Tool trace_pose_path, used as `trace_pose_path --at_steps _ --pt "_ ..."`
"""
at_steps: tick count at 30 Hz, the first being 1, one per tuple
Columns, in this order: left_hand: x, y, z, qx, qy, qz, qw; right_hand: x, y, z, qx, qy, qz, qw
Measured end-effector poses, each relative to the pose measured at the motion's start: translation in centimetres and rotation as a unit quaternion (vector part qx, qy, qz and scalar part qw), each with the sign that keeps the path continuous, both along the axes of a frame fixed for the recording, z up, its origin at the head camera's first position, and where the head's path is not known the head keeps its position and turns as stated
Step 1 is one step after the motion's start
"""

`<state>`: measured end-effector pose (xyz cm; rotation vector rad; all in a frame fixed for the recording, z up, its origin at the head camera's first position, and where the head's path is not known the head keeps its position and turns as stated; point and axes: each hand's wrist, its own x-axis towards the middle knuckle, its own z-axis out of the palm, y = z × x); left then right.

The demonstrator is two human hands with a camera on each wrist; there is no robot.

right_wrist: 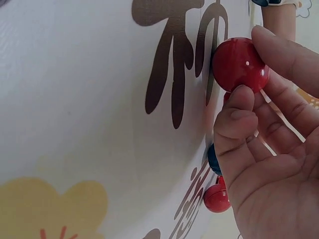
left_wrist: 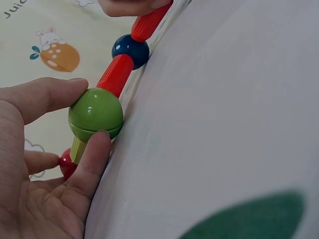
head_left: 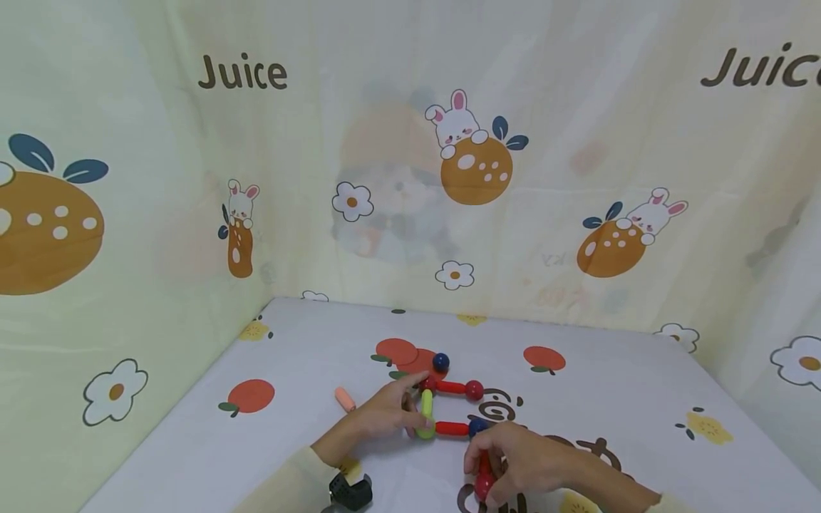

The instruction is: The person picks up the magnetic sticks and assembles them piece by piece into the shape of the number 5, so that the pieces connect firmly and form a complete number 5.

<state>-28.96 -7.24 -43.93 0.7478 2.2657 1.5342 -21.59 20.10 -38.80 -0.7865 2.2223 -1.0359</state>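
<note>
A chain of toy balls and rods lies on the table. My left hand (head_left: 387, 411) pinches a green ball (left_wrist: 95, 113) between thumb and finger, while another finger reaches the red ball (head_left: 428, 385) at the far end of a yellow-green rod (head_left: 427, 403). From that far ball a red rod (head_left: 451, 387) runs right to a second red ball (head_left: 474, 390). Another red rod (head_left: 452, 429) links the green ball to a blue ball (left_wrist: 130, 51). Nearer me, my right hand (head_left: 522, 456) pinches a red ball (right_wrist: 240, 65) at the end of a red rod (head_left: 484, 463) leading from the blue ball.
A loose dark blue ball (head_left: 440, 362) sits beyond the chain. To the left of my left hand lies a peach-coloured rod (head_left: 344, 399). A black device (head_left: 350, 491) shows by the left forearm. Printed curtains (head_left: 385, 285) enclose the patterned table (head_left: 308, 342).
</note>
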Motion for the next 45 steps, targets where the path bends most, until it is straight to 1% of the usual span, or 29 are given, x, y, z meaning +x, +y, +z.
trace_pose_path --at_steps 6,9,12,14,16,19,21,23,25,28,30,33,36,39,41,43,45 --pt "-0.1 0.2 0.0 0.000 -0.001 0.001 1.0000 0.2 -0.1 0.4 0.002 0.003 0.004 1.0000" --pt "-0.1 0.2 0.1 0.002 -0.004 0.003 1.0000 0.2 -0.1 0.6 -0.001 0.009 0.015 0.9998" --pt "-0.1 0.2 0.3 0.005 -0.003 -0.002 1.0000 0.0 0.2 0.8 -0.010 0.014 0.027 0.9995" --pt "-0.1 0.2 0.3 0.006 -0.003 -0.006 1.0000 -0.1 0.4 0.8 -0.012 0.025 0.030 0.9992" --pt "0.0 0.2 0.3 0.007 -0.007 -0.009 0.9999 -0.1 0.6 0.8 -0.008 0.037 0.022 0.9991" --pt "0.1 0.2 0.4 0.001 -0.012 -0.010 0.9999 -0.2 0.7 0.7 0.014 0.079 0.006 0.9968" --pt "0.2 0.3 0.7 -0.005 -0.011 -0.009 0.9999 -0.3 0.7 0.8 0.033 0.108 -0.008 0.9936" --pt "0.2 0.3 1.1 -0.012 -0.006 -0.009 0.9999 -0.4 0.8 1.0 0.060 0.148 -0.018 0.9870" --pt "0.3 0.4 1.3 -0.017 0.000 -0.009 0.9998 -0.4 0.9 1.1 0.080 0.180 -0.026 0.9801" --pt "0.4 0.3 1.6 -0.024 0.007 -0.008 0.9996 -0.4 1.0 1.2 0.114 0.218 -0.033 0.9688" --pt "0.5 0.0 1.6 -0.029 0.012 -0.001 0.9995 -0.4 1.0 1.1 0.129 0.228 -0.035 0.9644" --pt "0.5 -0.9 2.0 -0.039 0.032 0.012 0.9986 -0.6 1.1 1.0 0.144 0.232 -0.035 0.9612" --pt "0.3 -2.1 2.3 -0.054 0.071 0.035 0.9954 -0.8 1.3 0.6 0.154 0.235 -0.032 0.9591" --pt "0.0 -3.4 2.6 -0.077 0.119 0.066 0.9876 -0.9 1.6 0.4 0.159 0.246 -0.025 0.9557" --pt "-0.3 -4.2 2.8 -0.099 0.150 0.086 0.9798 -1.0 1.8 0.2 0.165 0.258 -0.020 0.9515" --pt "-0.6 -5.1 2.9 -0.119 0.169 0.099 0.9733 -1.1 1.9 0.1 0.167 0.266 -0.018 0.9493" --pt "-0.7 -5.9 3.0 -0.139 0.179 0.108 0.9681 -1.3 2.1 0.0 0.171 0.271 -0.018 0.9472"
